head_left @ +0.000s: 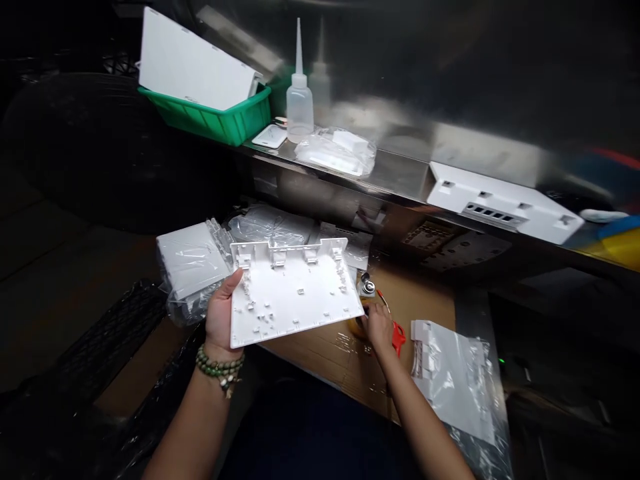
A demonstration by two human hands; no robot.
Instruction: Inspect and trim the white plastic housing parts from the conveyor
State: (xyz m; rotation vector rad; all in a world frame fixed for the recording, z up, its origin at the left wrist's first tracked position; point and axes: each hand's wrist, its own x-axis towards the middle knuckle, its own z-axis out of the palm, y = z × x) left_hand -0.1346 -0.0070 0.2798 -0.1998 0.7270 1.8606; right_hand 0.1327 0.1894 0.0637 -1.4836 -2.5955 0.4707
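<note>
My left hand (224,313), with a beaded bracelet at the wrist, grips the left edge of a white plastic housing panel (290,307), thumb on top. The panel is tilted towards me and shows clips, posts and a notched far edge. My right hand (379,328) is at the panel's right corner with its fingers curled; what they hold is hidden. Beside it are red-handled scissors (399,337) and a yellow roll (356,327), partly covered by the hand and panel. A small round metal container (367,285) stands just beyond the fingers.
Cardboard (320,357) covers the bench. Bagged white panels lie left (193,260) and right (457,380). On the metal shelf (400,175) above are a green bin (220,123), a nozzle bottle (299,110), a bag of white parts (337,152) and a white housing (505,207).
</note>
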